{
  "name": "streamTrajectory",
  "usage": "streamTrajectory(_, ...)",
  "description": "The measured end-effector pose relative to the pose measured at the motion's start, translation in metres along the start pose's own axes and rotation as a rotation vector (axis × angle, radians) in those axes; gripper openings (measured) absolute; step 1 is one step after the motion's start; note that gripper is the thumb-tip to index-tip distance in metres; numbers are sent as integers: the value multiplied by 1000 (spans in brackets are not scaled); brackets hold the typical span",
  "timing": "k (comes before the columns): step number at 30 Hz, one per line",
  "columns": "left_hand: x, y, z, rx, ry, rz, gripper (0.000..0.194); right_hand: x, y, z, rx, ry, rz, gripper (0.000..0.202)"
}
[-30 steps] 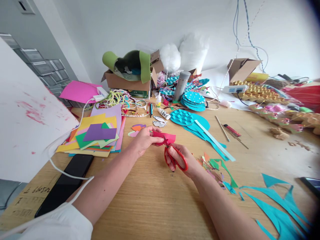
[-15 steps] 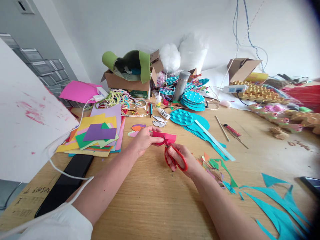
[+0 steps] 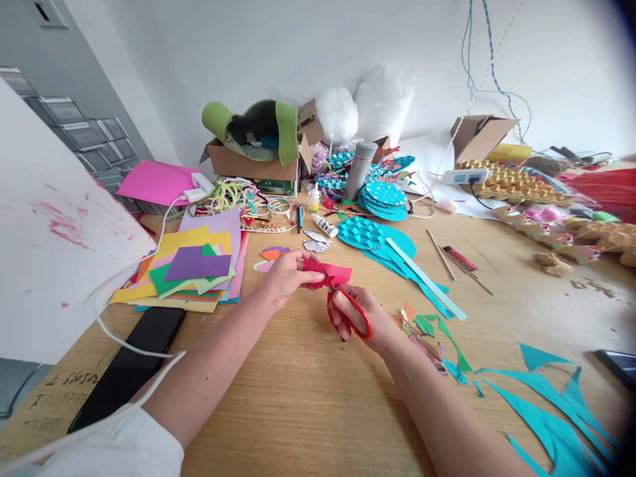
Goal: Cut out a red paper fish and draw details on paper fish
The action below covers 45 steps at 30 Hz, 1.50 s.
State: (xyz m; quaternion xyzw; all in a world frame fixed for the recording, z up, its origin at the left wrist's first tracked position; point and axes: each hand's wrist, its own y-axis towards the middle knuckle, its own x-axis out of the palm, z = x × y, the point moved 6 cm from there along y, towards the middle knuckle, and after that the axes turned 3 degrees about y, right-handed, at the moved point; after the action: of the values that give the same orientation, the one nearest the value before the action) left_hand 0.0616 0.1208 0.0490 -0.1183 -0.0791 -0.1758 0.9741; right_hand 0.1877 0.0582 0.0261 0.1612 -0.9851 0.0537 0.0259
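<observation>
My left hand (image 3: 292,277) pinches a piece of red paper (image 3: 340,273) between thumb and fingers, above the middle of the table. Red-handled scissors (image 3: 358,314) are gripped in my right hand (image 3: 366,311), with fingers through the loops. Their blades are at the paper, slightly apart, close to my left fingertips. Just beyond my left hand lie small paper cutouts (image 3: 274,253) in orange, purple and pale green. White fish-shaped cutouts (image 3: 317,242) lie a little farther back.
Stacked coloured paper (image 3: 197,266) and a black phone (image 3: 130,361) lie on the left. Blue scraps (image 3: 541,404) and green snippets (image 3: 427,324) are at right. Glue bottles (image 3: 326,226), blue discs (image 3: 382,199) and a grey thermos (image 3: 360,169) stand or lie behind. A white cable (image 3: 144,346) crosses over my left arm.
The red paper has shifted very slightly at the scissor blades. Both hands keep nearly the same place and grip.
</observation>
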Motion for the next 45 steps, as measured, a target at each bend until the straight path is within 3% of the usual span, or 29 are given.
streamTrajectory(21,2,1,0,-1,26,-25,47,-2,1,3,51,10,18,50)
streamTrajectory(29,0,1,-1,14,56,-14,36,-1,1,3,63,16,13,48)
streamTrajectory(45,0,0,1,13,73,-24,39,-1,1,2,44,5,9,49)
